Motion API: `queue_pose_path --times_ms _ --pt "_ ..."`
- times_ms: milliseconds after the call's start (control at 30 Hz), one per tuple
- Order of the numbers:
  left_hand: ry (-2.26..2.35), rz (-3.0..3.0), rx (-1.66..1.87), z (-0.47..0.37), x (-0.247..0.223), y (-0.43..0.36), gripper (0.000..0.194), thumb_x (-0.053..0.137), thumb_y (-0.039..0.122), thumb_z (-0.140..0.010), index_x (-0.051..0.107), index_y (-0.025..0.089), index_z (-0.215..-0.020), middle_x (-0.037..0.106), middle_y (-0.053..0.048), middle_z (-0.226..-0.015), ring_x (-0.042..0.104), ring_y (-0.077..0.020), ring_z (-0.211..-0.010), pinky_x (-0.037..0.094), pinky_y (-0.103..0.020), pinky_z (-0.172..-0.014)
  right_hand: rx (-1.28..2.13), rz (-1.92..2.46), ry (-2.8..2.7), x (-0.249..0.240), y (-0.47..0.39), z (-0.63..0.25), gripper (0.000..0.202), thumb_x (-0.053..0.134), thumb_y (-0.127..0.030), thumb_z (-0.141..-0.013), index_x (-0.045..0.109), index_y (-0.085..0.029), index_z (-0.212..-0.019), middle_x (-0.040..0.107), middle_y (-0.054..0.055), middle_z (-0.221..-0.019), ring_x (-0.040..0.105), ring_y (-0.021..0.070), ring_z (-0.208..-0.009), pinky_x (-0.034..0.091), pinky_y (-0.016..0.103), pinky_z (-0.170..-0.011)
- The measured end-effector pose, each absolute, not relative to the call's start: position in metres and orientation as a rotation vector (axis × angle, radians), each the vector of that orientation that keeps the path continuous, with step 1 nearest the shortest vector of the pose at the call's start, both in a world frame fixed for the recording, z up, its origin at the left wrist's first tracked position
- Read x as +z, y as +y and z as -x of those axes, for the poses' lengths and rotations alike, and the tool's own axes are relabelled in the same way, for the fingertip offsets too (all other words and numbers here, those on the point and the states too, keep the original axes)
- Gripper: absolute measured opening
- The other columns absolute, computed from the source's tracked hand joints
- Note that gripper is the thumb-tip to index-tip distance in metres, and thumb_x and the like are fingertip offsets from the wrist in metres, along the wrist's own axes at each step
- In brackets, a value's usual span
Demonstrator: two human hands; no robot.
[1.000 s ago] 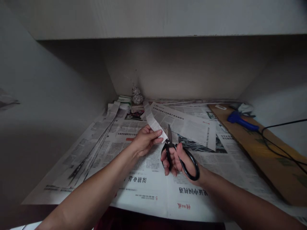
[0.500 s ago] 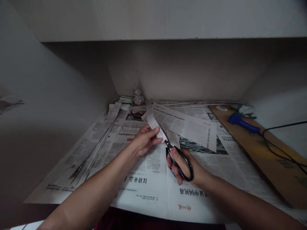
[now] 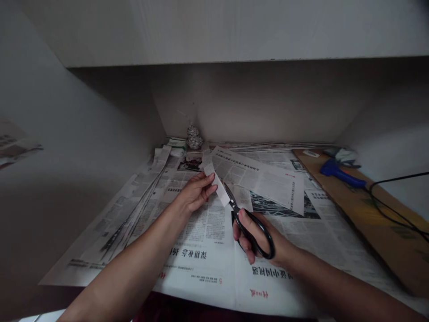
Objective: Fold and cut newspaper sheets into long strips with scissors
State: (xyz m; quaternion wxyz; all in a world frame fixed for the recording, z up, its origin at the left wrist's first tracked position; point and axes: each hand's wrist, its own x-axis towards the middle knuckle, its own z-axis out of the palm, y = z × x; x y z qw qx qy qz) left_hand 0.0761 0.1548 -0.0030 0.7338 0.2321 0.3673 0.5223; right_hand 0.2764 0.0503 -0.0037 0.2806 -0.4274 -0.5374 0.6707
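Observation:
My left hand [image 3: 198, 192] pinches a narrow strip of newspaper [image 3: 220, 195] between thumb and fingers. The strip slants up and away over the spread newspaper. My right hand [image 3: 256, 232] is wrapped round the looped handles of black-handled scissors [image 3: 233, 205], whose blades point up and to the left. They lie close along the right edge of the strip near its lower end; whether they touch it I cannot tell. Beyond my hands a larger cut newspaper piece [image 3: 264, 179] rests on the newspaper sheets [image 3: 201, 277] that cover the surface.
Several long newspaper strips [image 3: 140, 201] lie at the left. A coiled paper object [image 3: 193, 137] stands at the back. On the right, a blue-handled tool [image 3: 342, 173] with a black cable [image 3: 378, 203] lies on a cardboard piece [image 3: 348, 210]. A shelf panel [image 3: 234, 36] overhangs the surface.
My left hand has shifted left and up along the strip, leaving more of its lower end showing. The scissors sit slightly lower, still beside the strip. The view has tilted a little.

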Motion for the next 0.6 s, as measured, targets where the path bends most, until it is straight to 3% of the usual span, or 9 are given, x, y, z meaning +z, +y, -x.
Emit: queue_pose_path --times_ms 300,467,600 --pt "0.735 -0.606 1.043 -0.088 -0.008 0.141 0.030 0.082 0.001 -0.071 0.071 0.012 -0.096 0.075 -0.003 -0.080 0.074 -0.0142 -0.065 0.063 -0.019 -0.054 1.886 1.049 -1.342 -0.013 0.053 -0.276 0.077 0.043 -0.089 -0.083 0.063 -0.015 -0.086 0.056 -0.002 -0.062 0.060 0.0099 -0.049 0.031 0.020 -0.043" --pt "0.702 -0.636 1.015 -0.092 -0.010 0.137 0.037 0.087 0.004 -0.066 0.071 0.014 -0.098 0.075 -0.002 -0.082 0.074 -0.0137 -0.068 0.062 -0.017 -0.056 1.841 1.041 -1.379 -0.014 0.056 -0.277 0.079 0.041 -0.091 -0.081 0.064 -0.015 -0.083 0.057 -0.002 -0.062 0.060 0.0103 -0.049 0.033 0.020 -0.041" --pt "0.685 -0.645 1.025 -0.091 -0.010 0.138 0.041 0.090 0.006 -0.064 0.071 0.014 -0.099 0.076 -0.002 -0.084 0.074 -0.0136 -0.069 0.062 -0.018 -0.056 1.822 1.140 -1.372 -0.011 0.055 -0.277 0.082 0.037 -0.094 -0.079 0.061 -0.016 -0.074 0.054 -0.003 -0.055 0.056 0.0088 -0.040 0.026 0.019 -0.035"
